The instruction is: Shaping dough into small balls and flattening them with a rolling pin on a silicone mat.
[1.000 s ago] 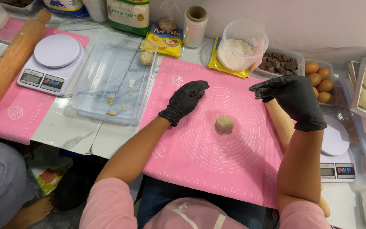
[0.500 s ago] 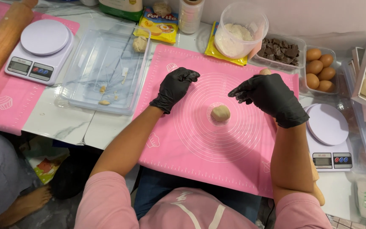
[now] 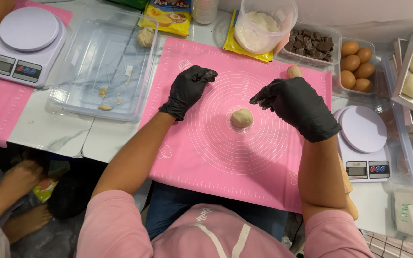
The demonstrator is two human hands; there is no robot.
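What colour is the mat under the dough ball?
Pink with white concentric circles, mat under the dough ball; head view.

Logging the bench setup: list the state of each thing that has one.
dough ball: rounded, lying free on the pink mat
left hand: gloved, open, empty
right hand: gloved, fingers curled, empty
clear tray: nearly empty, scraps
flour tub: uncovered, part full

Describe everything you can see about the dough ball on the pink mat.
The dough ball is a small, pale cream lump, roughly round with a slightly uneven, matte surface that looks soft. It sits alone at the centre of the printed concentric circles on the pink mat. Nothing but the mat touches it: the left hand and the right hand, both in black gloves, are held apart on either side of it, clear of its surface. It looks whole and unflattened.
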